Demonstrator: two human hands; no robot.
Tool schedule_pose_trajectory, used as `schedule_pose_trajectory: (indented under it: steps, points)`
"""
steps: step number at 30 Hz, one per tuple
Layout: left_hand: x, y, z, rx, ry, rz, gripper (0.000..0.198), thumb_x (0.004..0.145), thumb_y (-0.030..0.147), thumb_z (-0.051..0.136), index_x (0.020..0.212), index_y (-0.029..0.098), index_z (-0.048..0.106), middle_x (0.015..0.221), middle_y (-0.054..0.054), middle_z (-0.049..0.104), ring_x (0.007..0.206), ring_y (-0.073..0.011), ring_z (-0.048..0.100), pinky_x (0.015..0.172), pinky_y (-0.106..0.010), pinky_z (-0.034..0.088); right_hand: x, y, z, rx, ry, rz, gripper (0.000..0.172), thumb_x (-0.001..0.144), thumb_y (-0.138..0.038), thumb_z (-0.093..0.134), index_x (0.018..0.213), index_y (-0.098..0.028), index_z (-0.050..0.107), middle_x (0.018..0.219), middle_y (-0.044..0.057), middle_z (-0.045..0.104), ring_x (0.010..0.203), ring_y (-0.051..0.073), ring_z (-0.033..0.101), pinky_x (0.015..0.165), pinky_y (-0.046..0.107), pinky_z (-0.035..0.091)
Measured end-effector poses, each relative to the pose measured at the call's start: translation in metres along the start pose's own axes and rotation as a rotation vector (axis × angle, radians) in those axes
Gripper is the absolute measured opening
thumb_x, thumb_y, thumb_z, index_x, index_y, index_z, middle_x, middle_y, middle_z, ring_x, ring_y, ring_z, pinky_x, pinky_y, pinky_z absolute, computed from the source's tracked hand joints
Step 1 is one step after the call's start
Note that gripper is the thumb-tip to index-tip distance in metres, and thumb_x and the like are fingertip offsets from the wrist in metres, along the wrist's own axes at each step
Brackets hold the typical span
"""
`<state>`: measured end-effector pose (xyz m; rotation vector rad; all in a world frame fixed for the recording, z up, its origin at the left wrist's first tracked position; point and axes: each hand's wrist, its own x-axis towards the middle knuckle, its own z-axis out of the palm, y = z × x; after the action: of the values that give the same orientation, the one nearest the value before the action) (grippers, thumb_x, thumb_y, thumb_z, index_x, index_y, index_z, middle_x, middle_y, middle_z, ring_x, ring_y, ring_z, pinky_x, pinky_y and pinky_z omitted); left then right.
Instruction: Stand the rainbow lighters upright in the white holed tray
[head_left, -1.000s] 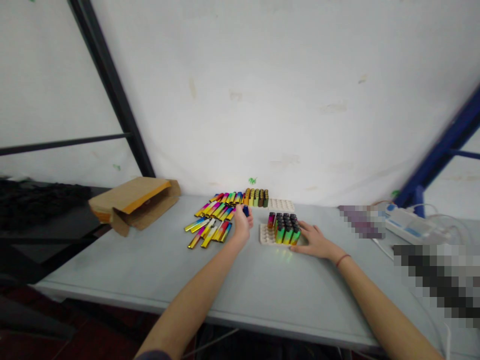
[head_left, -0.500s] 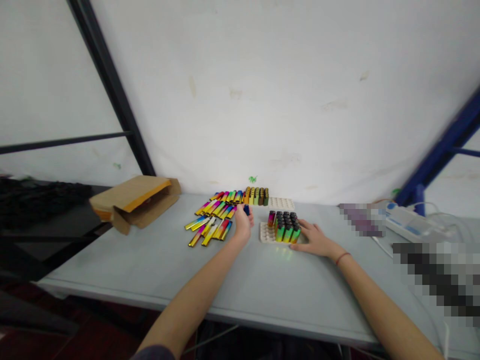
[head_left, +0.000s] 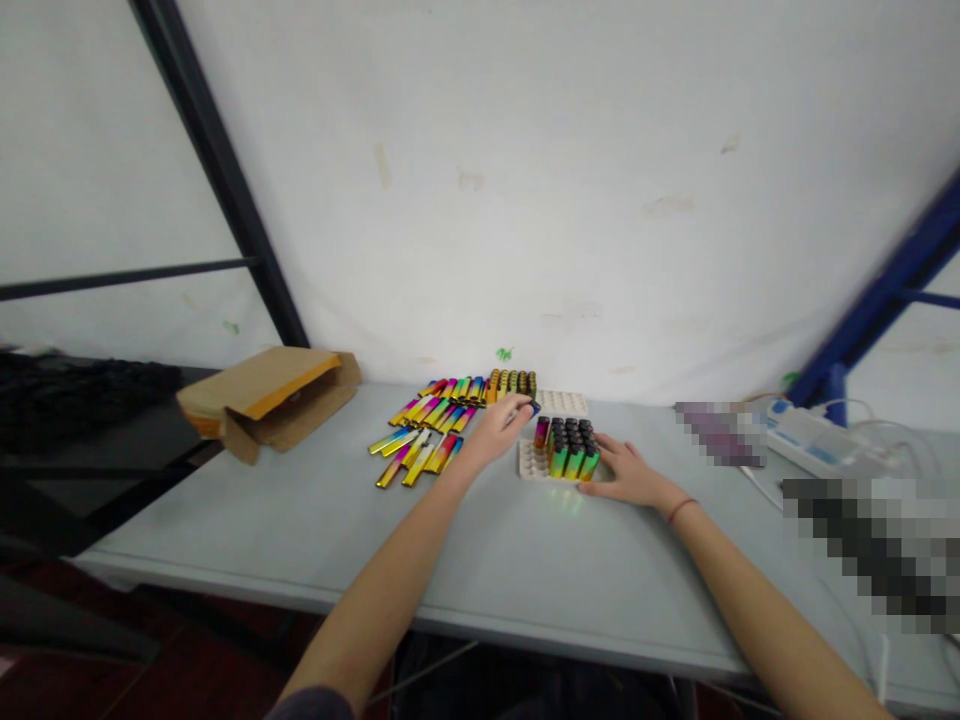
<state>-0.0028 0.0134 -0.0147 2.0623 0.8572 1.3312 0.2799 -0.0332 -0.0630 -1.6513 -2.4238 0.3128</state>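
My left hand [head_left: 506,428] is closed around a small metallic tube [head_left: 535,407], its dark blue end sticking out past my fingers toward the right. It hovers just left of a white tray [head_left: 531,472] with round holes. Several green-yellow tubes [head_left: 574,455] with black ends stand upright in the tray's right part, and one purple-red tube [head_left: 541,432] stands at its back left. My right hand [head_left: 626,475] holds the tray's right end, thumb at the front corner and fingers at the back. Left of my left hand lie many loose rainbow-coloured tubes [head_left: 427,425] in rough rows.
Behind stand upright gold-ended tubes [head_left: 512,382], with another white holed tray [head_left: 564,402] beside them. An open cardboard box [head_left: 270,395] lies at the left of the grey table [head_left: 555,580]. A power strip [head_left: 817,440] with cables and blurred-out items are on the right.
My left hand has moved right and slightly away from me, from beside the loose tubes toward the tray, carrying the tube, which now points right. My right hand stays at the tray.
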Motion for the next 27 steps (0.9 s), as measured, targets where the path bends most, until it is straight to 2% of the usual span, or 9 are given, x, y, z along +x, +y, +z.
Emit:
schedule_pose_trajectory:
  steps: [3, 6, 14, 22, 27]
  points:
    - [0.002, 0.002, -0.005, 0.111, -0.086, 0.064, 0.03, 0.093, 0.044, 0.058, 0.1, 0.018, 0.069, 0.104, -0.01, 0.07, 0.094, -0.0202, 0.064, 0.085, -0.033, 0.052, 0.0, -0.001, 0.0, -0.001, -0.005, 0.004, 0.098, 0.081, -0.082, 0.054, 0.156, -0.019, 0.044, 0.164, 0.02, 0.034, 0.149, 0.043, 0.033, 0.12, 0.069, 0.017]
    - [0.002, 0.003, -0.006, 0.126, -0.179, 0.017, 0.029, 0.092, 0.043, 0.061, 0.103, 0.018, 0.07, 0.101, -0.007, 0.071, 0.086, -0.0181, 0.066, 0.08, -0.03, 0.053, 0.0, 0.0, 0.0, -0.006, 0.013, -0.012, 0.096, 0.081, -0.082, 0.054, 0.155, -0.02, 0.046, 0.163, 0.019, 0.037, 0.148, 0.042, 0.035, 0.122, 0.064, 0.02]
    - [-0.002, -0.007, 0.001, 0.119, -0.317, -0.053, 0.023, 0.09, 0.036, 0.066, 0.104, 0.017, 0.07, 0.105, -0.006, 0.075, 0.09, -0.0176, 0.07, 0.084, -0.028, 0.056, 0.0, 0.0, 0.001, -0.018, 0.017, -0.002, 0.095, 0.081, -0.082, 0.055, 0.154, -0.021, 0.048, 0.162, 0.019, 0.038, 0.149, 0.04, 0.035, 0.122, 0.06, 0.021]
    - [-0.002, -0.009, 0.003, 0.258, -0.274, -0.003, 0.023, 0.091, 0.034, 0.065, 0.108, 0.02, 0.07, 0.11, -0.007, 0.075, 0.095, -0.0202, 0.071, 0.089, -0.031, 0.055, 0.0, 0.0, -0.001, -0.023, 0.002, -0.003, 0.096, 0.081, -0.082, 0.055, 0.155, -0.022, 0.045, 0.163, 0.019, 0.037, 0.149, 0.038, 0.035, 0.123, 0.059, 0.021]
    - [-0.006, -0.007, 0.003, 0.158, -0.276, -0.104, 0.028, 0.089, 0.034, 0.067, 0.115, 0.026, 0.067, 0.097, -0.003, 0.076, 0.083, -0.0191, 0.072, 0.08, -0.028, 0.055, 0.001, 0.0, 0.0, -0.014, -0.002, -0.003, 0.098, 0.08, -0.082, 0.055, 0.155, -0.02, 0.045, 0.162, 0.02, 0.037, 0.149, 0.04, 0.035, 0.123, 0.06, 0.021]
